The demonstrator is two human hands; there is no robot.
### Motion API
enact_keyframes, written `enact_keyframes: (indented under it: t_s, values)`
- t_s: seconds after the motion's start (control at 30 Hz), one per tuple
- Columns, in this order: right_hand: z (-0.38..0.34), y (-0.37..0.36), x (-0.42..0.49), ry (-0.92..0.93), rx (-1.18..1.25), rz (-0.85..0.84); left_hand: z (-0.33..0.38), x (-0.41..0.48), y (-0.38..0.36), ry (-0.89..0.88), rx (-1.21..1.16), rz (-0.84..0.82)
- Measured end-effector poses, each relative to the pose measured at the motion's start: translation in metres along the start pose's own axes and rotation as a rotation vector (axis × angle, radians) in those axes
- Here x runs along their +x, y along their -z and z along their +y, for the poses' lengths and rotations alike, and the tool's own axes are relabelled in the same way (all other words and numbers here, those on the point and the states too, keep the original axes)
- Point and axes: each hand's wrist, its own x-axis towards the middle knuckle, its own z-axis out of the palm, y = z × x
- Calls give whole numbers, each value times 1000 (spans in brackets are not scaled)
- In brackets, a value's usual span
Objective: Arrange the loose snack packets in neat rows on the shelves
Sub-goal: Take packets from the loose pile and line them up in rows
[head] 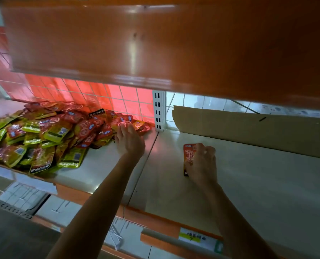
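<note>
A heap of loose red and green snack packets (48, 133) covers the left half of the pale shelf (248, 184). My left hand (130, 141) reaches to the heap's right edge, fingers straight and touching a red packet there. On the shelf's right section, my right hand (202, 163) holds a single red packet (189, 154) against the shelf surface, fingers curled over it. Most of that packet is hidden under the hand.
An orange shelf (174, 43) hangs low overhead. A white slotted upright (158, 111) and wire grid back the shelf. A cardboard sheet (258, 129) leans at the back right. A price label (192, 237) sits on the front edge.
</note>
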Motion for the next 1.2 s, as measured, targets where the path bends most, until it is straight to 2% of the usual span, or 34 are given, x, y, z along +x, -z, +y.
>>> enact_keyframes:
  t_s: [0.13, 0.3, 0.57, 0.83, 1.0, 1.2]
  values:
    - [-4, -3, 4, -23, 17, -11, -9, 5, 0, 30, 3, 2]
    - [-5, -5, 4, -36, 69, -46, -16, -3, 0, -40, 13, 121]
    - [-5, 0, -4, -5, 239, 28, 3, -25, 10, -189, -217, 204]
    - [6, 5, -14, -25, 297, 56, 27, -47, 17, -141, -466, 69]
    - [18, 11, -15, -51, 322, 96, 47, -55, 11, -16, -708, -123]
    - [35, 18, -14, -100, 349, 137, 72, -70, 1, -72, -794, -227]
